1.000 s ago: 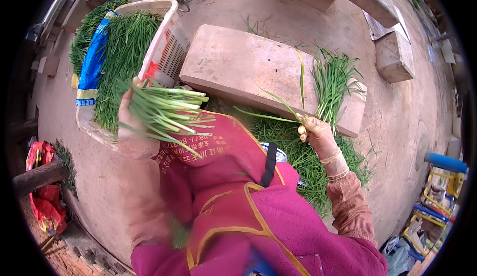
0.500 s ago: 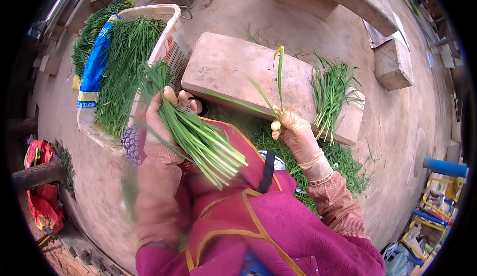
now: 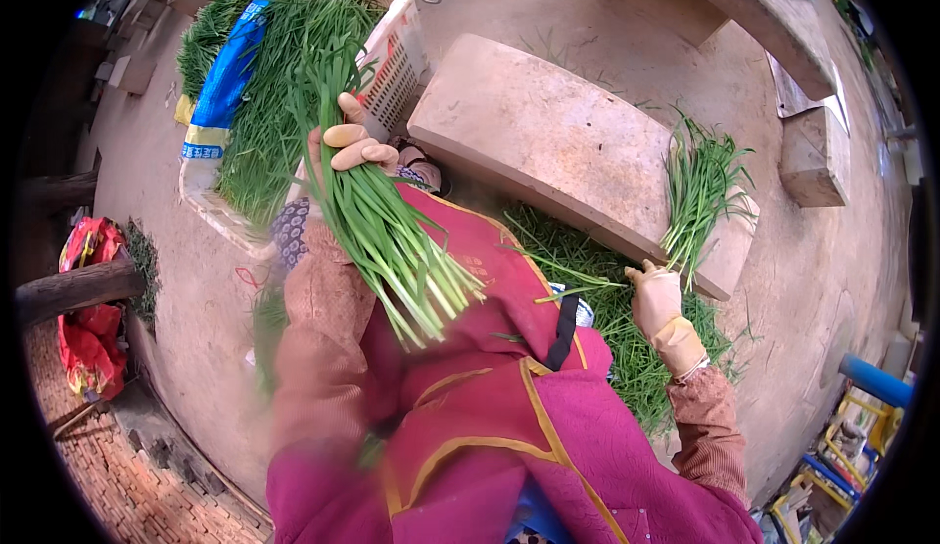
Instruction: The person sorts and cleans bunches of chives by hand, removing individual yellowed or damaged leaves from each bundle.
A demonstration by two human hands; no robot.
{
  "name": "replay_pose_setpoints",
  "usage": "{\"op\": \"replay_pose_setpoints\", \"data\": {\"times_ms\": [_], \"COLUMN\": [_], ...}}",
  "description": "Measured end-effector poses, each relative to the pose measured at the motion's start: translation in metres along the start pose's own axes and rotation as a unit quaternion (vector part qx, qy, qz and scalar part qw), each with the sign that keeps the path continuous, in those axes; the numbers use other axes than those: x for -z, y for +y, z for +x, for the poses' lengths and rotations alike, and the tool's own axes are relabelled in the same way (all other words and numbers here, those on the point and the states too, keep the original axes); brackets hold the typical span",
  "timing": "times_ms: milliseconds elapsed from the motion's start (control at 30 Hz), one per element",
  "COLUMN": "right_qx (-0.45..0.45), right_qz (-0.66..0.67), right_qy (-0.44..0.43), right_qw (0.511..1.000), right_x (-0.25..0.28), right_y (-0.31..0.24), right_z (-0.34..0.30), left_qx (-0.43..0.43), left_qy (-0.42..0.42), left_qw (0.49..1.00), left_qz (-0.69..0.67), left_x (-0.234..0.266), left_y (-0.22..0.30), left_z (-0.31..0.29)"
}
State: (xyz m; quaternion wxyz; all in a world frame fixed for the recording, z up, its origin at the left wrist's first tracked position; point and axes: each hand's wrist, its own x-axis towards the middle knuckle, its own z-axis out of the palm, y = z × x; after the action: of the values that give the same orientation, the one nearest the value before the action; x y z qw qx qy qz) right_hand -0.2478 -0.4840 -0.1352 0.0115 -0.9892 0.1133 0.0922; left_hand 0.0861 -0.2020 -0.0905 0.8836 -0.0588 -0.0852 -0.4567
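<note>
Held bunch, place: long green leafy bunch with whitish stem ends point(image 3: 397, 240), left of frame centre, slanting over the wine-red apron with yellow trim point(image 3: 480, 417).
Left fingers: the pale-gloved left hand point(image 3: 351, 144) curls them around the bunch's middle.
Bunch, handling: I judge it light, limp at the leaf tips, stiffer at the stems, easily bruised, slippery if damp.
Bunch, hold point: I would circle the middle with a soft, even squeeze.
Bunch, look: narrow flat leaves, deep green above, paling toward fanned, uneven stem ends.
Right fingers: the cream-gloved right hand point(image 3: 657, 297), right of centre, has them drawn together, pinching thin loose green stalks point(image 3: 585, 278).
Loose stalks, handling: near weightless, I judge; fingertip grip suffices.
Tabletop bundle: small green leafy bundle point(image 3: 701, 187), right end of the pale stone-like tabletop point(image 3: 543, 118).
Basket: white slatted plastic basket point(image 3: 409, 0), upper left, leaf-filled.
</note>
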Motion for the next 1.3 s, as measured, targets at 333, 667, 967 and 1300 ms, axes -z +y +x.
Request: {"op": "replay_pose_setpoints", "data": {"times_ms": [333,667,967,1300], "right_qx": [0.015,0.1,-0.032,-0.059], "right_qz": [0.605,0.501,0.597,0.554], "right_qy": [0.181,0.164,0.087,0.146], "right_qw": [0.776,0.844,0.797,0.818], "right_x": [0.138,0.146,0.125,0.091], "right_y": [-0.076,-0.112,-0.131,-0.123], "right_z": [0.06,0.071,0.096,0.09], "left_qx": [0.009,0.041,0.017,-0.029], "left_qy": [-0.032,0.087,0.109,-0.045], "left_qw": [0.999,0.983,0.967,0.981], "left_qz": [0.003,0.159,0.231,0.187], "left_x": [-0.008,-0.016,-0.018,-0.018], "left_y": [0.01,0.007,-0.009,0.005], "left_z": [0.033,0.053,0.056,0.04]}}
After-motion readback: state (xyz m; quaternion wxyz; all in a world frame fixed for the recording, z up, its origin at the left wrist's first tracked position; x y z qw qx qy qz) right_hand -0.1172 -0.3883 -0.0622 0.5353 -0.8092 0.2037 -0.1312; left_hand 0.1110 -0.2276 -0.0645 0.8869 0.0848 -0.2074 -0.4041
